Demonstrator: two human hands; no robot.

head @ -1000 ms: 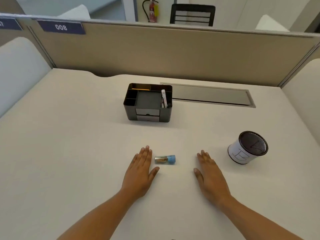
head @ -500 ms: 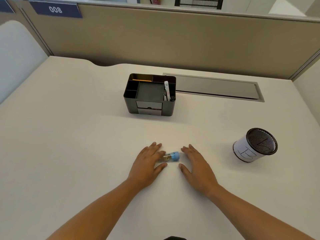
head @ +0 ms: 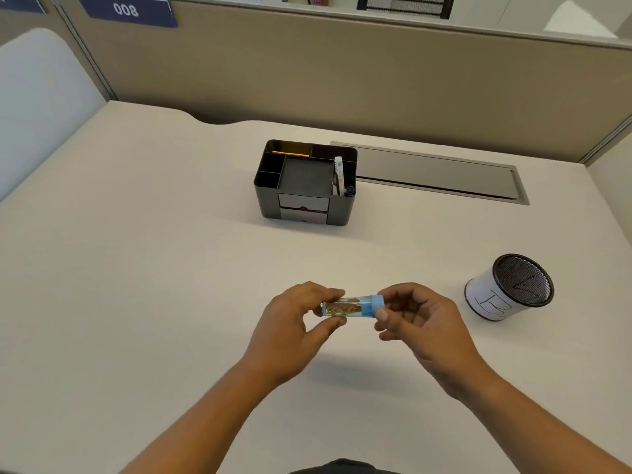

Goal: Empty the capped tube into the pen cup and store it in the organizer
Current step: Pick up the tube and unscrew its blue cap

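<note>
A small clear tube [head: 349, 307] with a blue cap [head: 377, 304] and brownish bits inside is held level above the desk, cap pointing right. My left hand [head: 290, 330] pinches the tube's body between thumb and fingers. My right hand [head: 420, 323] has its thumb and fingertips on the blue cap. The pen cup [head: 506, 289], white-wrapped with a black mesh inside and a marker-drawn "B", stands to the right. The black desk organizer [head: 304, 186] sits farther back at the centre, with several compartments, a pencil, pens and a small drawer.
The beige desk [head: 136, 268] ends at a tan partition wall [head: 342, 80] behind. A grey cable tray lid [head: 437, 176] lies flush in the desk, right of the organizer. A pale chair back [head: 37, 97] rises at the left.
Both hands left the desk surface, closed in on the tube and lifted it. The left hand now grips the body and the right hand the cap. The view has tilted down.
</note>
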